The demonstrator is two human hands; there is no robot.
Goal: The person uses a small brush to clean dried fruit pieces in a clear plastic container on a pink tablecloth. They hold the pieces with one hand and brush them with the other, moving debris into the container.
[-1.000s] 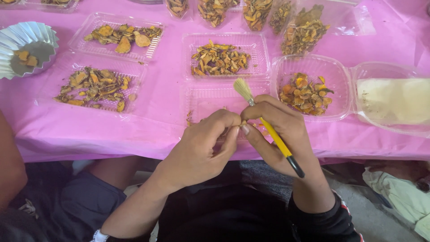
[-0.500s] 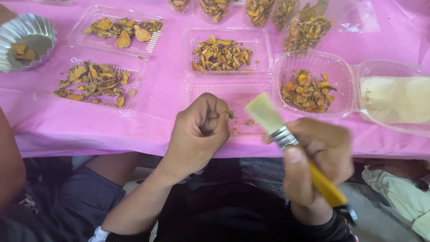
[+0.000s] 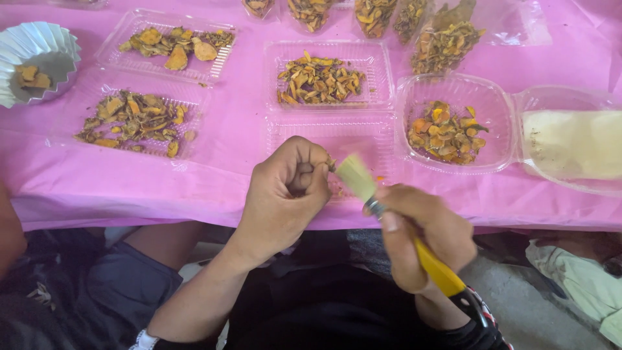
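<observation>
pink cloth (image 3: 233, 149) covered the table, and everything else sat relative to it. just above its near edge the left hand (image 3: 285, 194) was curled into a loose fist, thumb and fingertips pinched together on a small brownish piece (image 3: 331, 166) that barely showed past the fingers; its kind could not be told. the right hand (image 3: 424, 236), just below the cloth's near edge, was clamped around the yellow handle of a paintbrush (image 3: 389, 217), whose pale bristles pointed up-left and lay just beside the pinched piece, close to touching it. an empty clear plastic tray (image 3: 363, 133) lay on the cloth just beyond both hands. farther back on the cloth stood more clear trays of dried orange-brown slices (image 3: 321, 78), a round clear bowl (image 3: 453, 123) of the same at right, and a fluted foil cup (image 3: 35, 61) at the far left. below the cloth's edge dark clothing and a grey floor showed.
</observation>
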